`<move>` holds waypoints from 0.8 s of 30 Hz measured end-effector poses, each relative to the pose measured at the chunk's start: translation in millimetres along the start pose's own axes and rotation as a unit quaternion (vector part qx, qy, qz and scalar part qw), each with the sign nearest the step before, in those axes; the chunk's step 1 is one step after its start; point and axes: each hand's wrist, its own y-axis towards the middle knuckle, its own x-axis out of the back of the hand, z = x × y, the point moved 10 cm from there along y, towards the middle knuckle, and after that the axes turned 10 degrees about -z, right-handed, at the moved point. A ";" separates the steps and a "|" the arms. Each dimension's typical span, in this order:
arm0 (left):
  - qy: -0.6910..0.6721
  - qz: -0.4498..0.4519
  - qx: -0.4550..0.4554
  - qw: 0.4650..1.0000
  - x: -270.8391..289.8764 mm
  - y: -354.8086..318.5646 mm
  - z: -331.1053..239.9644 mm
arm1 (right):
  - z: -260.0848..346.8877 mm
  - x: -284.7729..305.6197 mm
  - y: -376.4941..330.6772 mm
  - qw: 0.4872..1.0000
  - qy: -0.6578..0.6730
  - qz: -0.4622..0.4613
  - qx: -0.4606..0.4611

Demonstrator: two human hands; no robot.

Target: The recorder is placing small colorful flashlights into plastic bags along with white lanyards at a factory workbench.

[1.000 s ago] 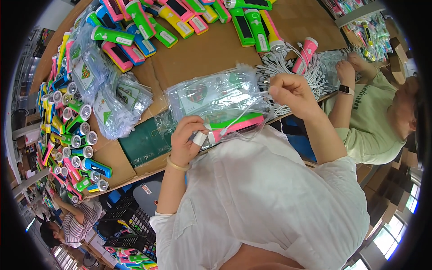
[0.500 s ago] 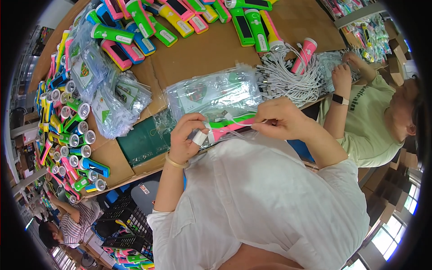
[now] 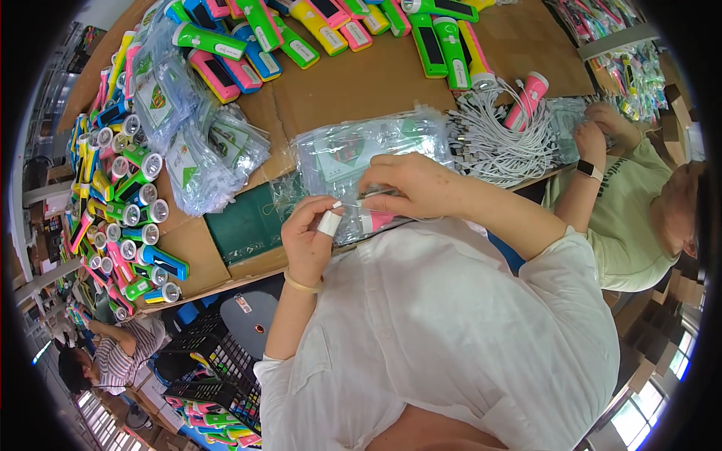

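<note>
My left hand (image 3: 307,240) is closed, pinching one white end of a thin white charging cable (image 3: 350,205) between thumb and finger. White tape (image 3: 329,222) wraps one of its digits. Just to the right, my right hand (image 3: 406,185) has its thumb and fingers closed round the cable, part of which trails down by the wrist. Below that hand a pink flashlight (image 3: 381,220) lies against clear plastic at the table edge, mostly hidden. Beyond both hands lies a stack of clear printed plastic bags (image 3: 331,154).
A heap of white cables (image 3: 489,146) with a pink flashlight (image 3: 526,101) on it lies right. More bags (image 3: 199,169) and many coloured flashlights (image 3: 131,214) fill the left; others (image 3: 320,26) line the back. A co-worker's hands (image 3: 594,135) are at far right. Black crates (image 3: 226,361) stand lower left.
My right hand has moved left, close to my left hand, and now covers most of the pink and green flashlight. The cable end is now at my left fingertips. The whole view has shifted slightly.
</note>
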 end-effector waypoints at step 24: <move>-0.013 -0.039 0.092 0.995 11.9 29.8 28.5 | -35.9 109.0 -59.5 0.984 -0.032 -0.157 -0.075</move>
